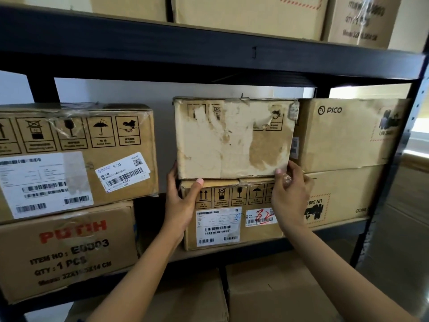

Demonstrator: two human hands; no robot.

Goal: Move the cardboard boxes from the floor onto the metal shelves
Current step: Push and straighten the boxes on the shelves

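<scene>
— Why are the boxes doubled up like that on the middle shelf (232,254)?

— To use the height under the dark beam (209,52). On the far left the labelled box (76,154) sits on the PUTIH box (67,249), and I'm building the same kind of pair in the middle. There's a gap between that left stack and mine, which gives my left hand (181,201) room at the corner.

— What is that hand doing?

— Its fingers go round the left side of the worn box (232,138) at the bottom corner, and the thumb lies across the top front edge of the lower box (232,214). I judge it is steadying and guiding more than carrying.

— So the worn box is already up?

— Yes, it rests on the lower box, its front face roughly flush, between my two hands and just above them.

— And the right side?

— My right hand (287,194) pinches the bottom right corner, thumb on the front face, fingers curled behind the edge. That corner sits tight against the PICO box (348,133), itself stacked on another box (341,196), so there's little room for fingers there; I'd expect to slide them out carefully.
</scene>
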